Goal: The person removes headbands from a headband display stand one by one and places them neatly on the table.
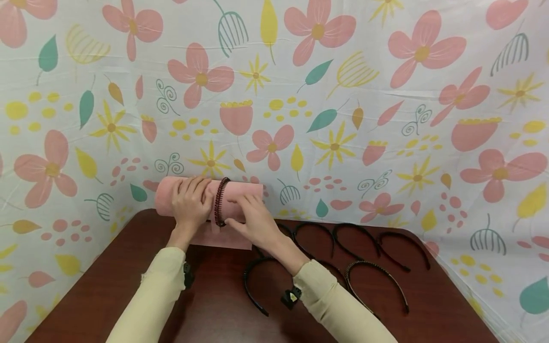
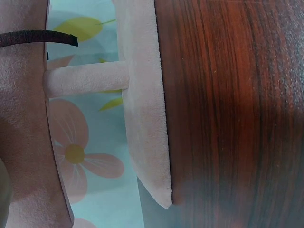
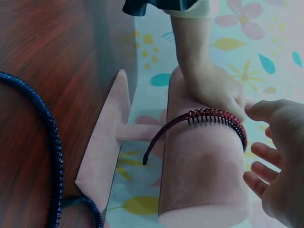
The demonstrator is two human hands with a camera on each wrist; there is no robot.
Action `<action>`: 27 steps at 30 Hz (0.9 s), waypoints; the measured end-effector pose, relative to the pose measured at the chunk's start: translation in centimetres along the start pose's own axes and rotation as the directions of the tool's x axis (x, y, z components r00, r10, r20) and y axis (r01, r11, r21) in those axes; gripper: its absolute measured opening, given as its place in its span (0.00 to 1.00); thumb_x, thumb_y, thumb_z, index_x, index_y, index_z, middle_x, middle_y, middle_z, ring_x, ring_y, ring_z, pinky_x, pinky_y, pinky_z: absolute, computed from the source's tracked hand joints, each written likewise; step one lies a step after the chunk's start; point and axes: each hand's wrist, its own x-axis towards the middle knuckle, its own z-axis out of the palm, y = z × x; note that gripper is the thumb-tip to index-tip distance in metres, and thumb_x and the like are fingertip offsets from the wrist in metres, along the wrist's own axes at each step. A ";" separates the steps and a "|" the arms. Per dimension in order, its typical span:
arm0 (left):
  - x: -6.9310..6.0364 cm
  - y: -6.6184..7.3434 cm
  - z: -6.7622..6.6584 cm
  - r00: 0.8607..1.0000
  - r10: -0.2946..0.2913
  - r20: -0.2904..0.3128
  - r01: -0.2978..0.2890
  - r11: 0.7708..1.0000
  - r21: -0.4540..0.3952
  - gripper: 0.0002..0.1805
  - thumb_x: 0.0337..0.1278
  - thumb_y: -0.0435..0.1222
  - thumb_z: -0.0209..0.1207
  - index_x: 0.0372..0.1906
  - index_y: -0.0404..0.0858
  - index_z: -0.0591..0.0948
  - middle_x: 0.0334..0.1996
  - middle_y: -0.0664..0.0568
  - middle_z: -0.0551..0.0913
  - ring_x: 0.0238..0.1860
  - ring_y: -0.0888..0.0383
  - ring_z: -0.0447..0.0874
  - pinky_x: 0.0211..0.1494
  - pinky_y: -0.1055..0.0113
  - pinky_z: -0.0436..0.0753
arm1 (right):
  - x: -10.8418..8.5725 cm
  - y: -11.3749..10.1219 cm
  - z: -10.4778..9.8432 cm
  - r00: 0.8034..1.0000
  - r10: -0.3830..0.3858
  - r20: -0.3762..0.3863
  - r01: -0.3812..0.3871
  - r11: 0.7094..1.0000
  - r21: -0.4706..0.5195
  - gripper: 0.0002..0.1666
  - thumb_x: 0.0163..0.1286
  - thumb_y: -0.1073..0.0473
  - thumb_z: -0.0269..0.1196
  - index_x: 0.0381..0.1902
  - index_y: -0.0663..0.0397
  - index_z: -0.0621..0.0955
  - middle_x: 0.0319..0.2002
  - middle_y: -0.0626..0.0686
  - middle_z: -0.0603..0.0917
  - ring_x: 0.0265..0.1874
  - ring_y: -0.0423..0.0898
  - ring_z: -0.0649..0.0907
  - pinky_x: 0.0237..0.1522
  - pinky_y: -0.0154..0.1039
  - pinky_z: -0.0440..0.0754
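Observation:
A pink padded headband stand [image 1: 246, 189] has a thick horizontal roll on a short post above a flat base [image 3: 102, 156]. My left hand [image 1: 190, 200] grips the roll on its left part, fingers bent over the top. Around the middle of the roll sits a dark red beaded headband [image 3: 209, 114] with comb teeth, one end hanging free [image 2: 61, 37] in front of the roll. To the right of this headband is my right hand [image 1: 255, 219], fingers apart and nothing held. In the right wrist view, its thumb and fingertips [image 3: 256, 183] are close to the beaded band.
Several dark headbands lie on the brown wooden table [image 1: 223, 295] at the right, among them a black one [image 1: 253, 290] and a beaded brownish one [image 1: 396, 281]. A blue-black headband [image 3: 54, 147] lies near the stand's base. Behind the table hangs a flowered cloth [image 1: 274, 85].

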 end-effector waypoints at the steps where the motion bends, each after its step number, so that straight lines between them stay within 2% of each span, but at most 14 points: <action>1: 0.0 0.0 0.0 1.000 0.000 -0.002 0.000 1.000 0.000 0.20 0.63 0.43 0.48 0.44 0.39 0.88 0.43 0.44 0.89 0.48 0.42 0.84 0.63 0.43 0.73 | 0.3 0.0 0.1 1.000 -0.015 0.000 0.015 1.000 -0.013 0.28 0.63 0.53 0.71 0.58 0.56 0.77 0.54 0.54 0.80 0.55 0.51 0.77 0.57 0.46 0.77; 6: 0.1 -0.1 0.0 1.000 0.004 -0.012 -0.004 1.000 0.011 0.20 0.63 0.42 0.48 0.43 0.39 0.88 0.43 0.45 0.89 0.47 0.43 0.84 0.62 0.43 0.73 | 1.7 0.5 0.9 0.995 -0.099 -0.009 0.098 0.992 -0.080 0.38 0.57 0.48 0.74 0.62 0.57 0.75 0.60 0.56 0.78 0.61 0.52 0.75 0.65 0.46 0.72; 9: 0.0 -0.1 0.0 1.000 0.005 -0.006 -0.005 1.000 0.017 0.20 0.63 0.43 0.48 0.44 0.39 0.88 0.43 0.45 0.89 0.48 0.43 0.84 0.62 0.44 0.74 | 2.3 0.9 1.3 0.994 -0.107 0.002 0.106 0.988 -0.116 0.44 0.54 0.45 0.76 0.65 0.57 0.73 0.63 0.58 0.75 0.65 0.54 0.72 0.70 0.48 0.68; 13: -0.1 -0.1 0.1 1.000 0.004 0.004 -0.004 1.000 0.010 0.21 0.64 0.43 0.48 0.44 0.39 0.88 0.44 0.45 0.88 0.48 0.43 0.84 0.62 0.44 0.73 | 2.9 1.2 1.7 0.998 -0.048 0.042 0.054 0.986 -0.159 0.52 0.51 0.41 0.76 0.69 0.54 0.70 0.67 0.60 0.72 0.68 0.54 0.70 0.74 0.51 0.62; 18: -0.1 0.0 0.0 1.000 0.001 0.013 -0.001 1.000 0.002 0.20 0.65 0.44 0.48 0.44 0.38 0.88 0.44 0.45 0.88 0.49 0.43 0.84 0.62 0.44 0.73 | 3.7 1.3 1.9 0.995 0.026 0.099 -0.003 0.973 -0.231 0.60 0.49 0.31 0.74 0.75 0.47 0.64 0.71 0.56 0.68 0.72 0.52 0.66 0.77 0.55 0.56; 22: 0.0 0.0 -0.1 1.000 0.003 0.015 -0.003 1.000 0.013 0.20 0.65 0.43 0.48 0.44 0.38 0.88 0.44 0.45 0.88 0.49 0.43 0.84 0.62 0.44 0.73 | 4.1 1.4 2.2 0.988 0.063 0.138 -0.025 0.965 -0.262 0.63 0.49 0.25 0.70 0.77 0.43 0.60 0.73 0.54 0.66 0.73 0.52 0.65 0.73 0.62 0.59; 27: 0.0 0.0 0.0 1.000 0.010 0.014 -0.010 1.000 0.024 0.20 0.65 0.43 0.48 0.44 0.38 0.88 0.44 0.45 0.89 0.48 0.43 0.84 0.62 0.45 0.73 | 4.3 1.5 2.7 0.987 0.072 0.145 -0.023 0.949 -0.315 0.64 0.48 0.21 0.66 0.77 0.41 0.60 0.73 0.54 0.66 0.74 0.54 0.64 0.72 0.66 0.58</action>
